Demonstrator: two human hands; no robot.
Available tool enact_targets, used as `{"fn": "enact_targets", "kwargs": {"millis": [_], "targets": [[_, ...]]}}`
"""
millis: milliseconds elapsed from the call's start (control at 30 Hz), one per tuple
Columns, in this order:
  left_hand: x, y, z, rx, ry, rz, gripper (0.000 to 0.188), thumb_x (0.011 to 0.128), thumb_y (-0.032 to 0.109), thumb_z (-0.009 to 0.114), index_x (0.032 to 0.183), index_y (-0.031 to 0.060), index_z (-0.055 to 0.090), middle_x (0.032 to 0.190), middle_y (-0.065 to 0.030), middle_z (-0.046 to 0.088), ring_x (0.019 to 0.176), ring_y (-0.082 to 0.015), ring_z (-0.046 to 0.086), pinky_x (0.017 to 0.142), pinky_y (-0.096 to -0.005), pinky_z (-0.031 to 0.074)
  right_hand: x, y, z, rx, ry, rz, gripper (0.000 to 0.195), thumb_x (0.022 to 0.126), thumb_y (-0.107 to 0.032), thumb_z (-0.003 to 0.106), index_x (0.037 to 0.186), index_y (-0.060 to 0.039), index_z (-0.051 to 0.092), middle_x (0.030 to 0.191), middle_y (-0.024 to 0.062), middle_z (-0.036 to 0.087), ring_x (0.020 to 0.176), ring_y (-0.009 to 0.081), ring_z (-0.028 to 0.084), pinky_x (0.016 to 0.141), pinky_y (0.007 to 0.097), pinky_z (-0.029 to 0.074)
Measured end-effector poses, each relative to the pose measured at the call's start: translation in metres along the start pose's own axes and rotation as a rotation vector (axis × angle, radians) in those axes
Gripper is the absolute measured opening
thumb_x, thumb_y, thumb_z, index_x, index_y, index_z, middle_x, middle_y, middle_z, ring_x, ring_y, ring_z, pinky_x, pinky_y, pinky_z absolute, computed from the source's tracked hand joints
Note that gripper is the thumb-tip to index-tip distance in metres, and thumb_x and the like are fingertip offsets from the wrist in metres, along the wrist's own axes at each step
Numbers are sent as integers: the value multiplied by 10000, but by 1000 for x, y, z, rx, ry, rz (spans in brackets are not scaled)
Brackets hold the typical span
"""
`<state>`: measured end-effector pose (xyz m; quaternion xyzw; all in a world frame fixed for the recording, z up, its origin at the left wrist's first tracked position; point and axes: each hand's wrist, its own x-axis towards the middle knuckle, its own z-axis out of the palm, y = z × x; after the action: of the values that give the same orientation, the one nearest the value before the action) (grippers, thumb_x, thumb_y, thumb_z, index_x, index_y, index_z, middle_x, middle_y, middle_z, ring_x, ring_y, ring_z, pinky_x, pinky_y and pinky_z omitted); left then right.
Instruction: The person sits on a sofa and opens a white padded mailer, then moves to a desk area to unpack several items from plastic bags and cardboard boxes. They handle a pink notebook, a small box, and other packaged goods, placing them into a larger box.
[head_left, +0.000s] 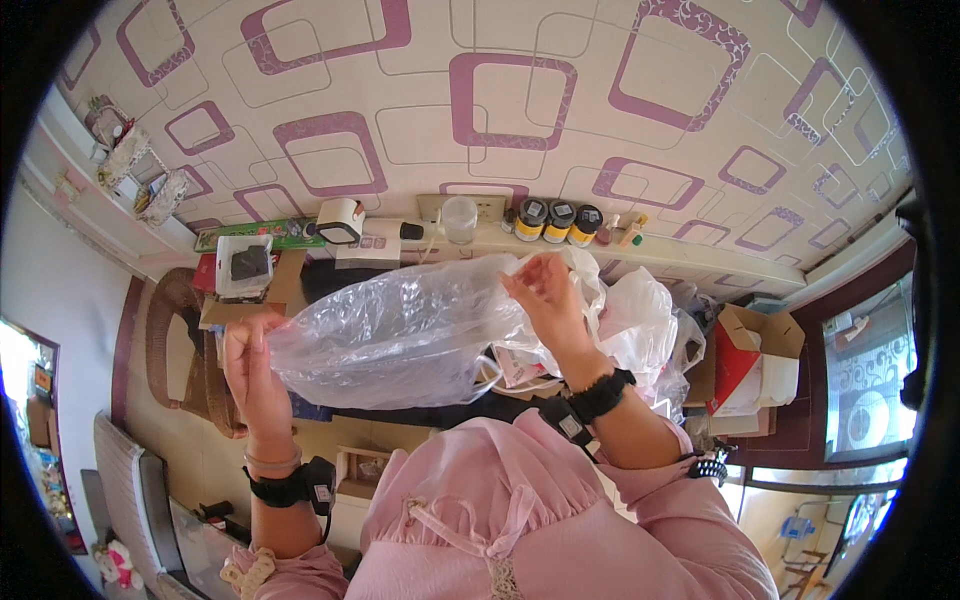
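A clear plastic bag (390, 337) is stretched sideways in front of my chest. Its left end is pinched between the fingers and thumb of my left hand (256, 367). My right hand (547, 300) grips the bag's other end, higher and to the right. Just behind and right of my right hand lie several white plastic bags (637, 322), bunched together. What lies under the stretched bag is mostly hidden. Both my wrists carry black straps with small devices.
A wall ledge holds a clear cup (459, 220), black-lidded jars (561, 221) and a white device (340, 221). An opened red-and-white carton (739, 360) stands at right. A woven chair (172, 345) is at left, beside a box with a clear case (244, 266).
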<state>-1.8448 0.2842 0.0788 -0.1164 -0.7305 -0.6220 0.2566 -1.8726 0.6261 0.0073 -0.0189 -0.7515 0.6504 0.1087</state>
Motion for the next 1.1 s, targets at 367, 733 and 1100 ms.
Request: {"fn": "enact_targets", "kwargs": {"millis": [367,733,1100], "targets": [[1,19,-2,166,94,-4,244,1065,207,482,895,46,550,938,-48,608,851,-115,511,843,-271,417,-11,28,40,415,-327,263,318,856,-35,778,980,-77,489,840,22,634,778,110,628,686,265,483],[-5,-1,41,-127,-200,-308,152,1022,126,602,903,33,582,911,-25,648,866,-79,608,759,-225,442,-10,-29,56,44,-439,-529,400,756,-150,868,1079,-41,658,1044,94,659,987,225,647,898,326,511],[28,10,-22,567,-398,191,454,900,85,642,1351,75,589,1328,-114,621,1303,-230,533,1129,-375,362,-14,-34,28,545,-432,-132,51,955,3,675,1003,22,674,938,-12,610,873,56,558,775,229,466]]}}
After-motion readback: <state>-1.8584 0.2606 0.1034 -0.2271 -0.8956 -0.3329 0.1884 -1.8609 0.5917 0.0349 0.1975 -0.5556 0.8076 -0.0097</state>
